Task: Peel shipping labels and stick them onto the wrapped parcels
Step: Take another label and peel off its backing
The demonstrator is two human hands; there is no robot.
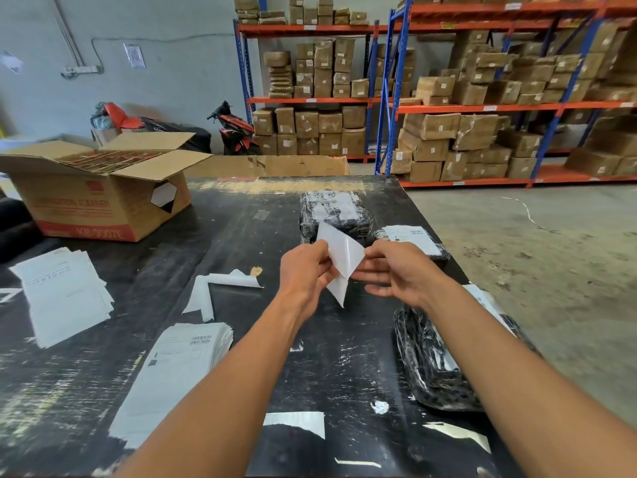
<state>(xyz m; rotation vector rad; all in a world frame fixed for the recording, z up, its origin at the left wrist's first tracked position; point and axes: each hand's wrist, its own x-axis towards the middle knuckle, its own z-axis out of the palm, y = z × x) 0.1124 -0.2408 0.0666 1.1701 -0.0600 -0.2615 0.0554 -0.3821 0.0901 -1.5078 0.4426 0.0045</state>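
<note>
Glossy white label (341, 260), both hands (303, 270) pinching

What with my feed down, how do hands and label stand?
Left hand and right hand pinch label midair, seemingly mid-peel. Far parcel just behind it. Nothing between.

A warehouse packing area: blue-and-orange pallet racking (389, 105) stacked with taped cardboard cartons (431, 127), bare concrete floor (517, 236), a parked motor scooter (234, 131), and a scuffed black tabletop (241, 236).
</note>
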